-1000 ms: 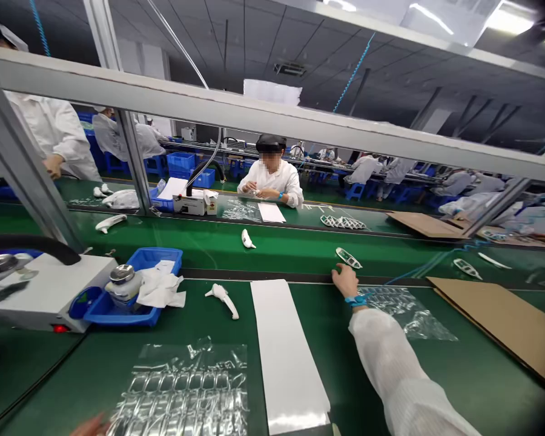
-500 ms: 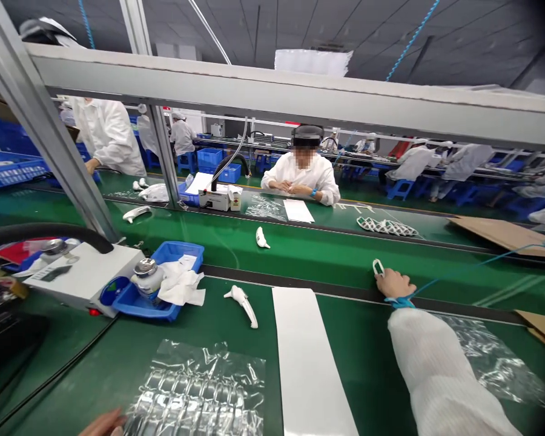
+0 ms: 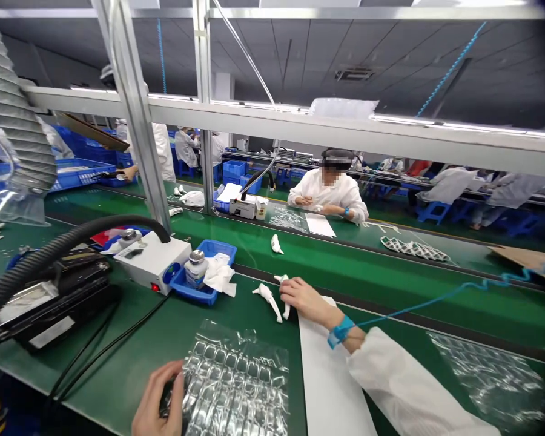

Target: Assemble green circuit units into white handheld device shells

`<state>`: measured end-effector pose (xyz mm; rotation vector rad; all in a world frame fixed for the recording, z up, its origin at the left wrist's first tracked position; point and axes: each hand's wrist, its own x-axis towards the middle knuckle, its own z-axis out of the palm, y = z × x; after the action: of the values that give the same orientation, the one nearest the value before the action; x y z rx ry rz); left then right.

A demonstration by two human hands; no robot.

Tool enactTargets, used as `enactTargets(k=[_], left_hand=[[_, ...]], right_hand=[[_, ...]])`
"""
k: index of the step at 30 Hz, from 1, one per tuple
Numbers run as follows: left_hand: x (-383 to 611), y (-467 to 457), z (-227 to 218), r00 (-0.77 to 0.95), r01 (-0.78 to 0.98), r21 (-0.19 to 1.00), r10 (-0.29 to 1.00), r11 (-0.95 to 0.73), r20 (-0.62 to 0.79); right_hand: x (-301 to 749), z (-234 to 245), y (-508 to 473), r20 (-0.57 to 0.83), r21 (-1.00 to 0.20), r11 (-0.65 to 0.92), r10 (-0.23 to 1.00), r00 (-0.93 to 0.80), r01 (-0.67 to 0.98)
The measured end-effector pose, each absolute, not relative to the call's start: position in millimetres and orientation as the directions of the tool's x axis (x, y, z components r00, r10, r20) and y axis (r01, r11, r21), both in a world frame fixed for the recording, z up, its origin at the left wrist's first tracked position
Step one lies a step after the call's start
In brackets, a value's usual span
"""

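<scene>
My right hand (image 3: 302, 298) is at the back end of the white paper strip, its fingers closed on a white curved plastic part (image 3: 286, 310). Beside it, on the left, a similar white curved part (image 3: 269, 300) lies on the green table. My left hand (image 3: 160, 396) is low in the view, at the left edge of a clear plastic bag (image 3: 236, 381) with rows of clear pieces in it. The fingers and thumb of that hand are curled around something dark and shiny that I cannot make out.
The white paper strip (image 3: 333, 369) runs under my right forearm. A blue tray (image 3: 200, 295) holds a metal-topped bottle (image 3: 195, 269) and white wipes (image 3: 220, 274), beside a white box with a black hose (image 3: 152, 257). Another white part (image 3: 277, 244) lies on the green belt. A co-worker (image 3: 329, 191) sits opposite.
My right hand has come left from the belt to a spot beside the first white curved part, where a second one now shows. More of my left hand is in view, and the view has turned left.
</scene>
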<state>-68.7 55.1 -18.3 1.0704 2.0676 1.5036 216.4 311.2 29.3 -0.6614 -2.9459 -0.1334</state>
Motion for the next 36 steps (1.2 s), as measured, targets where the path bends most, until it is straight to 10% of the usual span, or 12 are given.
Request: enactTargets(k=[36], left_hand=[[-78.0,52.0,-29.6,-0.561,0.436,0.894,0.747,-0.100,0.357]], right_hand=[[115.8,25.9,243.9,0.224,0.096,0.692,0.685,-0.693,0.715]])
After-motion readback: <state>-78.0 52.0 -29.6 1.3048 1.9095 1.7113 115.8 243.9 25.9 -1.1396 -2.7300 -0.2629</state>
